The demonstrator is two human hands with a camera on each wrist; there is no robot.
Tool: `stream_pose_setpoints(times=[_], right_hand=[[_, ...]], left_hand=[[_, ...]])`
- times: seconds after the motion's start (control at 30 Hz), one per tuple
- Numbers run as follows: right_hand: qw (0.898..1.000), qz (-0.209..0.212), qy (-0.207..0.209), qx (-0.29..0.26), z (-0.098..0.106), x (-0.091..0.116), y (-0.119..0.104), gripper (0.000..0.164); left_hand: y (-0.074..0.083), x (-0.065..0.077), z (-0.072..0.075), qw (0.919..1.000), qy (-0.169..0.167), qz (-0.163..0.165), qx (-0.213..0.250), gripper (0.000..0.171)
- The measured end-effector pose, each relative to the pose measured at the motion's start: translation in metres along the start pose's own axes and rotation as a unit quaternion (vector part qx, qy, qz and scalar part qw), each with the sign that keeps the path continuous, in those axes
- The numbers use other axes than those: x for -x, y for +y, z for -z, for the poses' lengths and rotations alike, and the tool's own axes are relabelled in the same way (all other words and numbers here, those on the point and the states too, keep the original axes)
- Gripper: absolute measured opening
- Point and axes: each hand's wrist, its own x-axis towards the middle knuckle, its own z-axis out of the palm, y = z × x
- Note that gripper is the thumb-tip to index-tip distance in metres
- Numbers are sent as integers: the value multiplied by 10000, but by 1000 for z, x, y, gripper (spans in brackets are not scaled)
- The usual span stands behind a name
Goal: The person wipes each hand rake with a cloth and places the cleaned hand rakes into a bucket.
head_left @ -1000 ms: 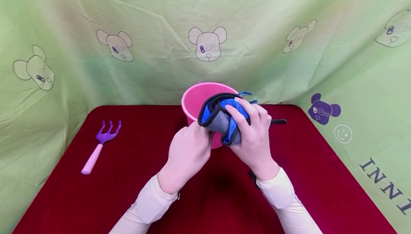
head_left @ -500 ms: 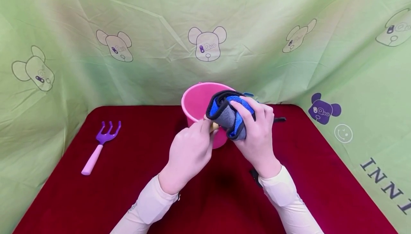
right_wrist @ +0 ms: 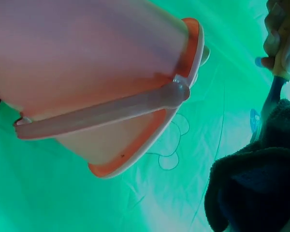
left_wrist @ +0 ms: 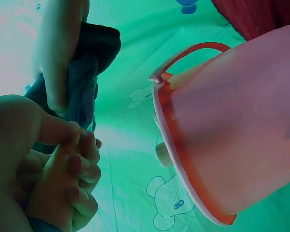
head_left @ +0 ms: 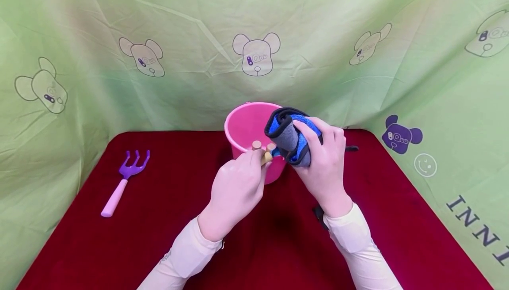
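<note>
My left hand (head_left: 237,188) grips the wooden handle (head_left: 267,158) of a garden hand tool in front of the pink bucket (head_left: 238,124). Its blue neck (head_left: 276,151) runs from the handle into a folded blue and grey cloth (head_left: 287,139) with black edging. The tool's head is hidden by cloth and hand. My right hand (head_left: 324,166) holds the cloth bunched around the tool, its fingers curled over the top. In the right wrist view the dark neck (right_wrist: 271,99) reaches from the left hand's fingers to the cloth (right_wrist: 256,183).
Two wooden handle ends (head_left: 256,145) show at the bucket's near rim. A hand rake (head_left: 124,179) with purple prongs and pink handle lies at the left of the red-covered table (head_left: 179,246). A black strip (head_left: 351,148) lies at the right. Green printed fabric (head_left: 191,86) surrounds the table.
My right hand and the cloth have shifted right and slightly up, away from my left hand. The wooden handle's end and blue neck have come into view; the blue prongs beyond the cloth are now hidden.
</note>
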Motion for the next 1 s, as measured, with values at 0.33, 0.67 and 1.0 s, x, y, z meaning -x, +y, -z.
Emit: stream_pose_setpoints(times=[0.33,0.67,1.0], right_hand=[[9997,-164,-106,119,0,0,7,54],[9994,-135,72,304,-2,-1,6,46],[9988,-69,185,454,-1,-2,5,45]], left_hand=[[2,2,0,9995,-299,46,13,29],[3,2,-2,9996,-259,53,-29,28],[4,2,-3,9995,-308,81,40,27]])
